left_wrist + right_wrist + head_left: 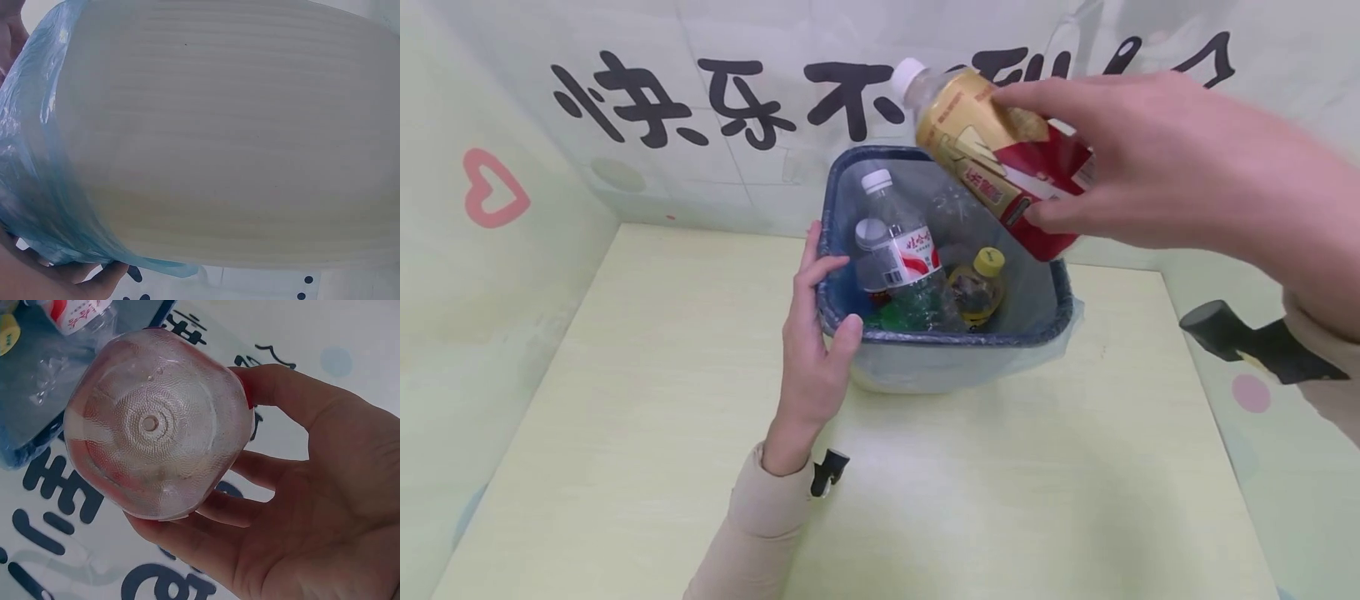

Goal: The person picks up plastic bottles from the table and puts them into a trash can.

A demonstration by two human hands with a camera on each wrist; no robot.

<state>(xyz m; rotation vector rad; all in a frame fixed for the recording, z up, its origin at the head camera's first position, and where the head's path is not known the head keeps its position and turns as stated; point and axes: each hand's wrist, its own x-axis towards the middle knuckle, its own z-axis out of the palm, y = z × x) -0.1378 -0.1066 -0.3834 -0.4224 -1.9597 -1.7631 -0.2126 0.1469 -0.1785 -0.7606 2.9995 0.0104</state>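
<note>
My right hand (1138,162) holds a plastic drink bottle (966,142) with a red and cream label and a white cap. The bottle tilts above the back right part of a lined trash bin (1063,308), cap toward the upper left. In the right wrist view, its clear base (153,425) faces the camera, with thumb and fingers round its side. My left hand (815,358) grips the bin's left front corner at the rim. Inside lie a clear bottle (917,250) with a white and red label, a yellow-capped bottle (981,287) and another white-capped bottle (871,237).
The bin stands on a pale tabletop (647,400) near a back wall (730,179) with large black lettering. A bluish plastic liner (37,156) folds over the bin's rim. A side wall (467,317) with a pink heart rises on the left.
</note>
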